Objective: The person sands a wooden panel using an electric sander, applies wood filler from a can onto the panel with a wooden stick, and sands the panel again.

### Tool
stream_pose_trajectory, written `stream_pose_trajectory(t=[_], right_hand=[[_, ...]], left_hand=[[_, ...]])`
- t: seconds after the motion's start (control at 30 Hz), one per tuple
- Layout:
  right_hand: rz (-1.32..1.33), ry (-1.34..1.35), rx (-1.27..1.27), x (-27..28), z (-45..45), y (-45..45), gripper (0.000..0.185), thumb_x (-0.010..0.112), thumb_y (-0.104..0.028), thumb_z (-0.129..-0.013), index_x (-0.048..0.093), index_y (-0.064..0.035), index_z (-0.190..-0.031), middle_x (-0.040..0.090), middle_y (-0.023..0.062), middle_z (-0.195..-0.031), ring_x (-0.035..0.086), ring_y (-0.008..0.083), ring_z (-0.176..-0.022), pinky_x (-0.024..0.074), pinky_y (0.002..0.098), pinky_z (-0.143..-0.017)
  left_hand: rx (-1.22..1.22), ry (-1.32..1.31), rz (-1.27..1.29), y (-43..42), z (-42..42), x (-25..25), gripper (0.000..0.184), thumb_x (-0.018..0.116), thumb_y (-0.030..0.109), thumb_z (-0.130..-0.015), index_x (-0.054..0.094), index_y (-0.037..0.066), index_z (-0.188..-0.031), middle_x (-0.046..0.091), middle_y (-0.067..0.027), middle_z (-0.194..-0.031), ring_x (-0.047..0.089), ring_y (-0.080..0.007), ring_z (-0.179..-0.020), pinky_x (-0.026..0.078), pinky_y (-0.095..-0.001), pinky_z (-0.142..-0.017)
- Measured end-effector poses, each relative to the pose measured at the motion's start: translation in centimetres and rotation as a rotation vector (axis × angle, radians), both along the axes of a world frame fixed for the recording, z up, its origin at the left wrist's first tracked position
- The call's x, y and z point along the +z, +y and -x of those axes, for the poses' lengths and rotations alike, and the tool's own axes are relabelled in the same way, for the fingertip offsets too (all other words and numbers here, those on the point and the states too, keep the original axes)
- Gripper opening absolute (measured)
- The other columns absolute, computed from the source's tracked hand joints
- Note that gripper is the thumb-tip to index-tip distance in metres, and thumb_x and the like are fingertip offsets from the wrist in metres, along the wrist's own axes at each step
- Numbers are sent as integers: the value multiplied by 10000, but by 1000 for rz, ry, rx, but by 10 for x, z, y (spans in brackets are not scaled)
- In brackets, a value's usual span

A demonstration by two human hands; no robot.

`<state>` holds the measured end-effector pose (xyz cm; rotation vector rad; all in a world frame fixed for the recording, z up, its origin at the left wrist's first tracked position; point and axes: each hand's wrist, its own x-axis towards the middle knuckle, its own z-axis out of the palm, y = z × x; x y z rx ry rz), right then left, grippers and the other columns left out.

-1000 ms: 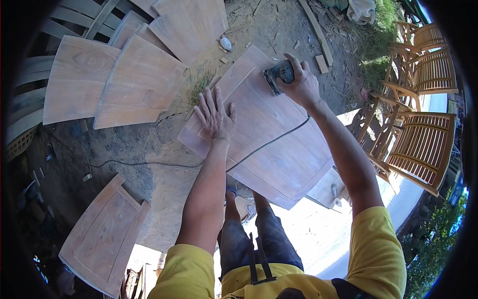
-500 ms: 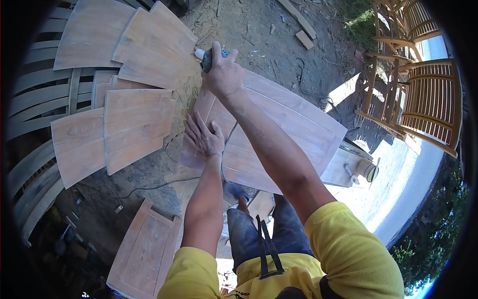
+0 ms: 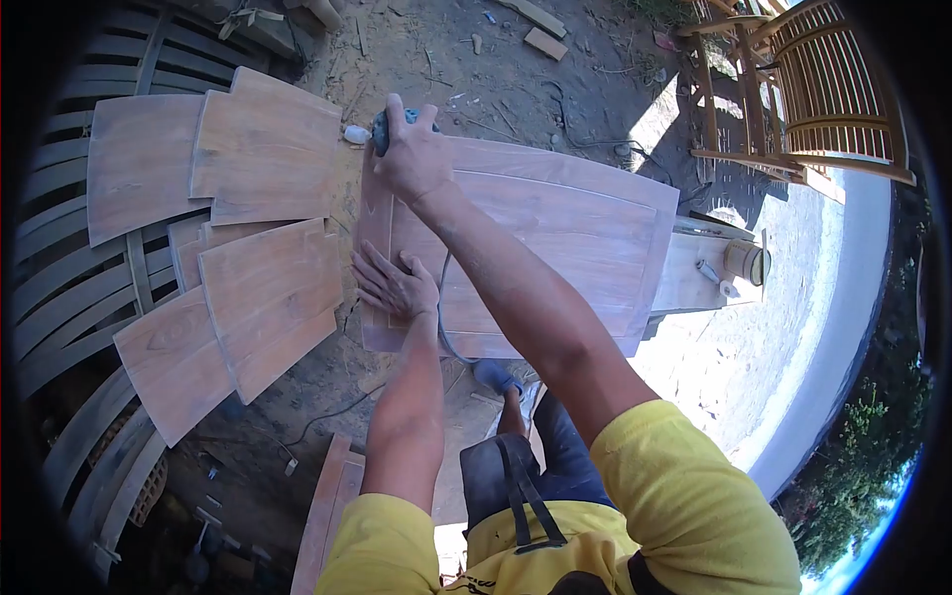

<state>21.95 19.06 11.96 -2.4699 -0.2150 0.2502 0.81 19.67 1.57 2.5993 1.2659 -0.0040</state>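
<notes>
A wooden panel [image 3: 555, 238] with a framed border lies flat in front of me. At its far left corner, my right hand [image 3: 415, 159] is wrapped over a teal power sander [image 3: 381, 133], mostly hidden under the fingers. A whitish piece sticks out on the sander's left side. Nearer to me, my left hand [image 3: 399, 286] rests with fingers spread on the panel's left end, holding nothing. A dark cord [image 3: 443, 327] runs down over the panel beside the left wrist.
Several loose wooden boards [image 3: 273, 297] lie on slats [image 3: 59, 238] at the left. Slatted wooden chairs [image 3: 828, 99] stand at the upper right. A round container [image 3: 746, 262] sits beyond the panel's right end. Another panel [image 3: 332, 506] shows at the bottom. Wood scraps [image 3: 545, 43] lie on the dirt.
The camera view has turned, so the panel appears more level and the boards sit lower. My right hand and the sander appear further left, at the panel's corner. The left hand stays flat on the panel.
</notes>
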Motion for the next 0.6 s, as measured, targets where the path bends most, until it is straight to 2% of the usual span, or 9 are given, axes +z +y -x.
stream_pose_trajectory(t=[0.03, 0.13, 0.2, 0.37, 0.43, 0.6], right_hand=[[22, -19, 69, -5, 1, 6, 817, 813, -265, -832, 425, -177, -1546, 542, 312, -1231, 734, 499, -845, 611, 566, -732], [-5, -3, 15, -5, 8, -8, 814, 812, -258, -830, 432, -180, -1546, 541, 301, -1231, 737, 491, -846, 612, 564, -726], [17, 40, -15, 2, 9, -44, 849, 813, -206, -798, 416, -158, -1547, 536, 315, -1258, 740, 490, -907, 628, 542, -733], [140, 43, -246, 1, 1, -154, 910, 864, -274, -788, 418, -207, -1578, 542, 288, -1251, 737, 479, -915, 623, 558, -754], [179, 47, -334, 0, -3, -199, 923, 880, -311, -792, 427, -210, -1590, 546, 284, -1252, 732, 486, -945, 615, 572, -819], [215, 23, -465, -10, -5, -306, 891, 866, -357, -819, 435, -208, -1584, 561, 287, -1257, 720, 503, -1006, 612, 557, -869]], left_hand=[[8, 7, -7, 1, 1, -1, 793, 488, 454, -1037, 229, 165, -1729, 208, -169, -1784, 195, -382, -1644, 107, -633, -1308], [16, 36, 14, -1, 0, 1, 796, 475, 464, -1043, 207, 171, -1732, 185, -161, -1791, 176, -376, -1652, 128, -630, -1306], [-9, 55, -64, 1, 3, -2, 796, 477, 458, -1042, 205, 170, -1732, 187, -162, -1789, 173, -376, -1651, 133, -629, -1305], [-21, -31, -123, -2, 3, -4, 768, 476, 445, -1043, 265, 149, -1720, 277, -200, -1751, 275, -404, -1606, 172, -627, -1287], [-29, -32, -126, -2, 2, -5, 769, 475, 445, -1043, 263, 148, -1720, 279, -201, -1749, 277, -405, -1604, 174, -627, -1286], [-38, -2, -176, -2, 3, -7, 747, 448, 432, -1062, 253, 135, -1719, 281, -200, -1747, 279, -395, -1605, 180, -628, -1285]])
